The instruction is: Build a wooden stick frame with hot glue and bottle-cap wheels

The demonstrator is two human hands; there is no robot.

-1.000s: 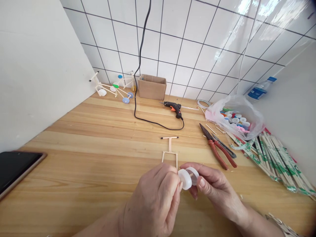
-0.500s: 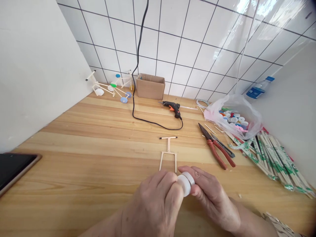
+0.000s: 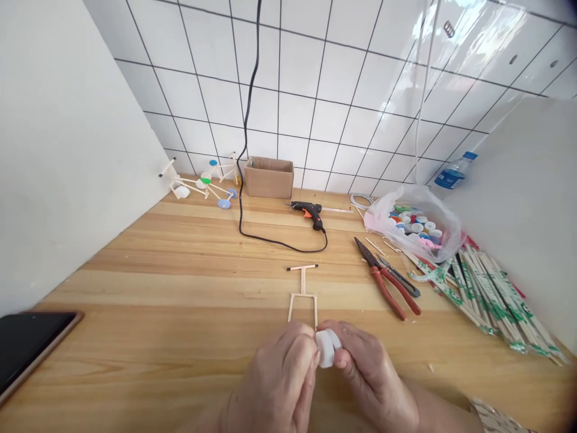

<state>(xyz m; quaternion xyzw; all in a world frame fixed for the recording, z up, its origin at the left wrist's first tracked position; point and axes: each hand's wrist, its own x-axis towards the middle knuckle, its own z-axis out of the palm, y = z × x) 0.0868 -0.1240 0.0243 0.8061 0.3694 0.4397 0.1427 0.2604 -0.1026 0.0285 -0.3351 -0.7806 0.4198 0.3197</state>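
Two white bottle caps [image 3: 325, 350] are held close together between my hands, just above the table's near part. My left hand [image 3: 277, 376] is closed, its fingers pressed round the left cap. My right hand [image 3: 369, 370] pinches the other cap with thumb and fingers. How far the caps touch each other is partly hidden by the fingers. Just beyond my hands lies a small frame of thin wooden sticks [image 3: 303, 294], with a dark-tipped crossbar; its near end reaches behind my fingers.
Red-handled pliers [image 3: 385, 282] lie beside scissors on the right. Behind are a black glue gun [image 3: 309, 211] with its cord, a cardboard box [image 3: 269, 180] and stick models [image 3: 183, 191]. A bag of caps [image 3: 376, 207], wrapped chopsticks [image 3: 500, 300], a bottle [image 3: 453, 174] and a phone [image 3: 31, 343] flank the table.
The camera view has tilted up a little, so the background sits lower. The caps have turned slightly between my hands, which keep their grip.
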